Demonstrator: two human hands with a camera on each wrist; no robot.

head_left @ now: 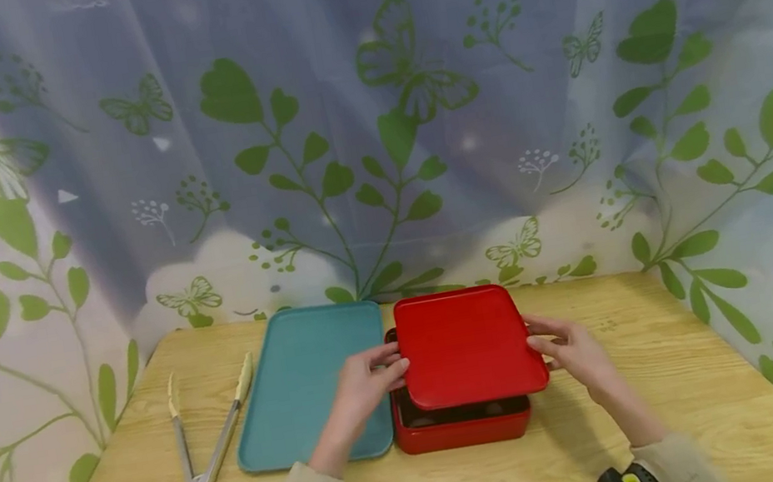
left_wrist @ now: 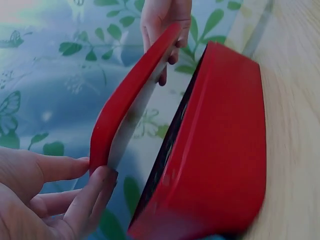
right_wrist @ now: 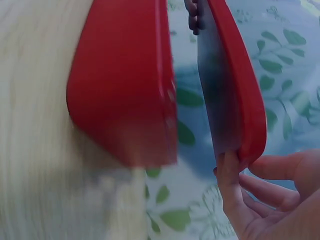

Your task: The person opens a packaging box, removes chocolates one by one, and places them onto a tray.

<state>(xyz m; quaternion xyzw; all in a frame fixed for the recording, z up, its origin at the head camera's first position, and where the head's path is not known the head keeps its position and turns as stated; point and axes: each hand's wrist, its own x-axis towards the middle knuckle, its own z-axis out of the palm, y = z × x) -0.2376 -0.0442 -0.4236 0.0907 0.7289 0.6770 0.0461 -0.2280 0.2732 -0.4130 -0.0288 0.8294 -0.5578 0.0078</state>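
Note:
A red square lid is held raised above a red box, apart from its rim in both wrist views. My left hand pinches the lid's left edge, thumb on top and fingers beneath. At the opposite edge my right hand pinches it the same way. In the left wrist view the left hand grips the near end of the lid. The right wrist view has the right hand at the lid's corner. The box's dark interior shows only as a strip; its contents cannot be made out.
Left of the box lies a teal tray on the wooden table. Spread tongs with pale yellow tips lie further left. A curtain with leaves and butterflies hangs behind the table.

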